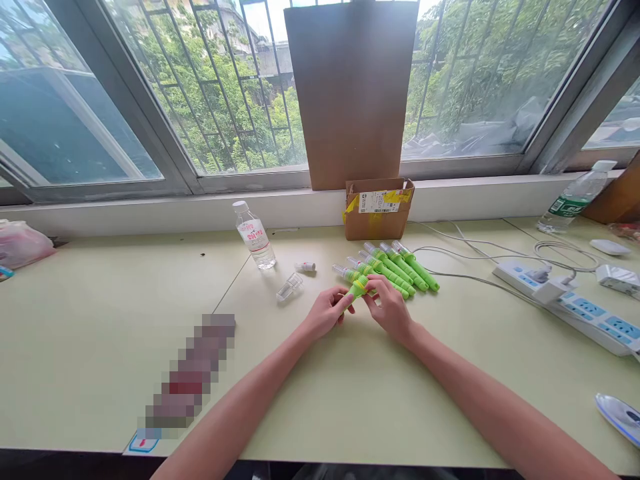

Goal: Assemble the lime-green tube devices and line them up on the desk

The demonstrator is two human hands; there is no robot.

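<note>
A bright green plastic handle (358, 288) with a ridged, threaded-looking top is held just above the table, tilted up to the right. My left hand (330, 308) is closed around its lower part. At its upper end, the fingers of my right hand (388, 308) pinch the ridged part. Right behind my hands lie several green sticks (400, 270) with clear tips, side by side. To the left, a clear plastic cap (289, 288) and a small white cylinder (305, 267) rest on the table.
A water bottle (255, 237) stands back left; a cardboard box (379, 210) is against the sill. Rightward are a power strip (575, 307), cables and another bottle (575, 197). A pixelated object (193, 373) lies left of my left forearm. A white-blue device (620, 417) sits front right.
</note>
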